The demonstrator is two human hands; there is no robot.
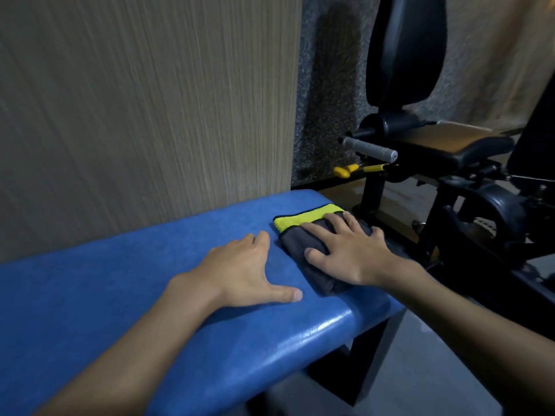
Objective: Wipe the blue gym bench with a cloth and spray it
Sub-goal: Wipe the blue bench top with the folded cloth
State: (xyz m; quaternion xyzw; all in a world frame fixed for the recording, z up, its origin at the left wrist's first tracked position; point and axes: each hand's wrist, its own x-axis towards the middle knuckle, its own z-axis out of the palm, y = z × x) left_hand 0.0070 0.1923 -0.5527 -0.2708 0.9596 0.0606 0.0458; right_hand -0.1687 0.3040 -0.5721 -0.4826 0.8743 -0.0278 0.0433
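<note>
Wiping step: right hand (351,250), fingers spread flat, presses cloth (312,235) on bench (120,280) at frame centre-right; left hand (240,271) open, braced; next, probably sweep leftward.

Dim, soft, wide-angle edge distortion

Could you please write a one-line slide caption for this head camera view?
Right hand presses a folded grey-and-yellow cloth flat on the blue bench; left hand rests open beside it.

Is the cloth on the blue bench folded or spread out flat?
Folded. The cloth lies as a thick compact pad under the right hand, with a grey layer doubled over its yellow-green side, near the end of the blue bench.
</note>
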